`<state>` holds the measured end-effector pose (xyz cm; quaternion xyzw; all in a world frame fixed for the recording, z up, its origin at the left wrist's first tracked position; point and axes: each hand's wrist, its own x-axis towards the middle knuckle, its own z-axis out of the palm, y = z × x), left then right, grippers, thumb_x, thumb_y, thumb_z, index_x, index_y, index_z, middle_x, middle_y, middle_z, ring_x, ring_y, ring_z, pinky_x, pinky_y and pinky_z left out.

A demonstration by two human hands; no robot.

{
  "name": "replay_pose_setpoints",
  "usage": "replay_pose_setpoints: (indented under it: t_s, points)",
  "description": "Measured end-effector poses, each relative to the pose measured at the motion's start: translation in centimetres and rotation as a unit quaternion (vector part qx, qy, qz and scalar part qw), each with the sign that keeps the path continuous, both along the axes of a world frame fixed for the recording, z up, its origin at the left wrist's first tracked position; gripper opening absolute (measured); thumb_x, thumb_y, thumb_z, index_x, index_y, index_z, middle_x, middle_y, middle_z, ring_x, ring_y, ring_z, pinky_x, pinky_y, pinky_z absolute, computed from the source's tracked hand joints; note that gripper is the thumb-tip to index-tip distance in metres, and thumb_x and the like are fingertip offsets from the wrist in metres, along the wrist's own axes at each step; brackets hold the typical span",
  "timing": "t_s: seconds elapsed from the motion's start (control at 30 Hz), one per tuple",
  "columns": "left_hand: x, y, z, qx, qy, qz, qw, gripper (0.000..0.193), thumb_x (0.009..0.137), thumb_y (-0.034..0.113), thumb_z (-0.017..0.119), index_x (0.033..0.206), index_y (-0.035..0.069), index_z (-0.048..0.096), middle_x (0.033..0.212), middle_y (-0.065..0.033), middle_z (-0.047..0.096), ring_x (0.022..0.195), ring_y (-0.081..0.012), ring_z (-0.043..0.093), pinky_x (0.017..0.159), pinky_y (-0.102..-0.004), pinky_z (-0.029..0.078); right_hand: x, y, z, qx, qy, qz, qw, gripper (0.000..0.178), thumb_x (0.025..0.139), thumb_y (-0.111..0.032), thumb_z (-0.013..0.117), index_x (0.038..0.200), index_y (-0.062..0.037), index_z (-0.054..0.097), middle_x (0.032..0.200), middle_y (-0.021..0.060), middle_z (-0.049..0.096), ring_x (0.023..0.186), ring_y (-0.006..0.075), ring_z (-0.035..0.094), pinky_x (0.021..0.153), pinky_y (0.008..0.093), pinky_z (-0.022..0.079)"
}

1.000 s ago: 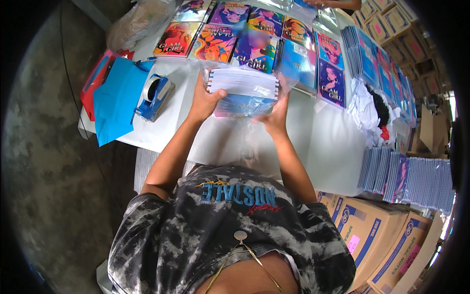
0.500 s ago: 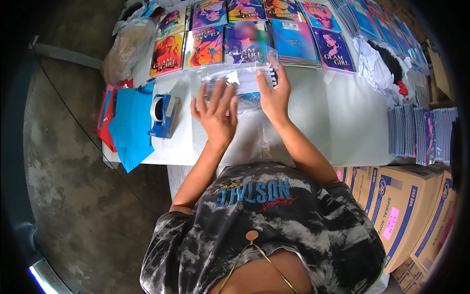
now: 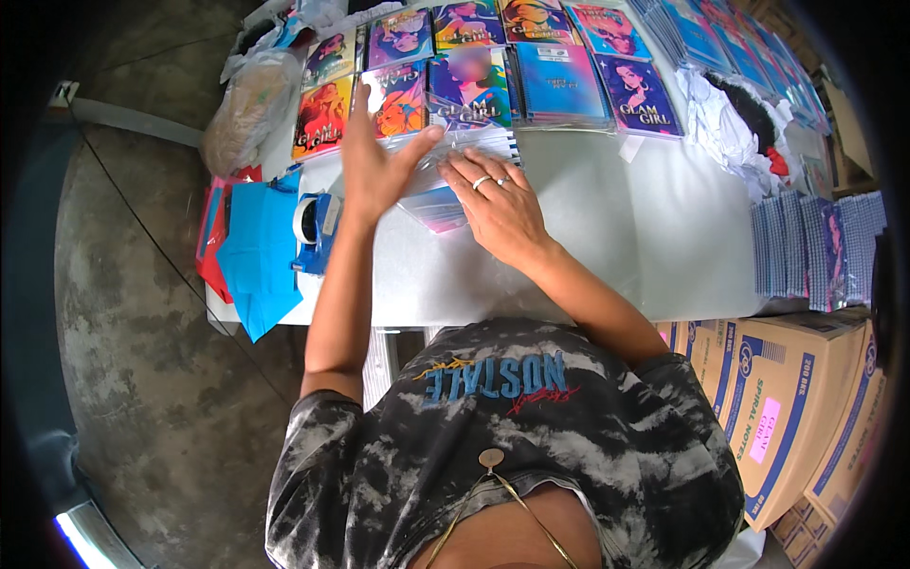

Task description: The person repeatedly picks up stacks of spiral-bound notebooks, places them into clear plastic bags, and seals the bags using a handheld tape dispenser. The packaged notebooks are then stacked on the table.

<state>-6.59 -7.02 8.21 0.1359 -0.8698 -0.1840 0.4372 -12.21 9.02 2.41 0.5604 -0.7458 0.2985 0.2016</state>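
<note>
A stack of spiral notebooks [image 3: 444,209] in clear plastic stands on the white table before me, page edges and coils partly showing. My right hand [image 3: 500,207], with rings on it, lies over the near upper side of the stack. Its fingers are stretched out and press on the plastic film. To the left of the stack my left hand [image 3: 374,166] is raised with the thumb apart and nothing in it. Its fingers are slightly blurred and overlap a colourful notebook [image 3: 396,112] behind them.
Rows of illustrated notebooks [image 3: 559,83] line the far side. A blue tape dispenser [image 3: 316,232] and blue sheets [image 3: 254,251] lie at the left edge. Crumpled white paper [image 3: 711,123] and stacked notebooks [image 3: 815,248] are at right, cardboard boxes [image 3: 791,408] below.
My left hand has lifted off the stack and moved up and left. My right hand has gone from gripping the stack's right end to lying over its near side; the stack now sits tilted differently.
</note>
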Motion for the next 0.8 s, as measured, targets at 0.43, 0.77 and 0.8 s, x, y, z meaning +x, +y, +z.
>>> replay_pose_setpoints:
  t_s: [0.43, 0.77, 0.8]
  points:
    - [4.7, 6.7, -4.9, -0.121, -0.145, -0.026, 0.982, 0.042, 0.073, -0.001, 0.059, 0.113, 0.010, 0.061, 0.119, -0.0083, 0.058, 0.116, -0.0212, 0.052, 0.102, -0.0444, 0.034, 0.0, -1.1, -1.7, -0.198, -0.092, 0.010, 0.976, 0.033, 0.074, 0.003, 0.060, 0.104, -0.0112, 0.059, 0.105, 0.0015, 0.062, 0.107, 0.0190, 0.055, 0.090, 0.0347, 0.040]
    - [24.0, -14.1, -11.5, 0.364, -0.203, 0.267, 0.869, 0.043, 0.087, 0.039, 0.050, 0.112, 0.007, 0.062, 0.104, -0.0100, 0.063, 0.093, -0.0223, 0.056, 0.081, -0.0362, 0.042, -0.7, -0.9, -2.7, -0.226, -0.038, 0.085, 0.970, 0.013, 0.066, -0.002, 0.070, 0.070, -0.0122, 0.063, 0.094, 0.0003, 0.066, 0.097, 0.0183, 0.059, 0.083, 0.0303, 0.040]
    - [21.9, -13.3, -8.8, 0.553, -0.311, 0.225, 0.739, 0.047, 0.086, 0.048, 0.048, 0.112, 0.012, 0.064, 0.093, -0.0038, 0.058, 0.073, -0.0164, 0.047, 0.069, -0.0317, 0.040, -1.1, -0.6, -3.1, -0.223, -0.029, 0.069, 0.972, 0.015, 0.066, -0.001, 0.071, 0.068, -0.0122, 0.062, 0.094, 0.0006, 0.066, 0.097, 0.0186, 0.059, 0.083, 0.0305, 0.041]
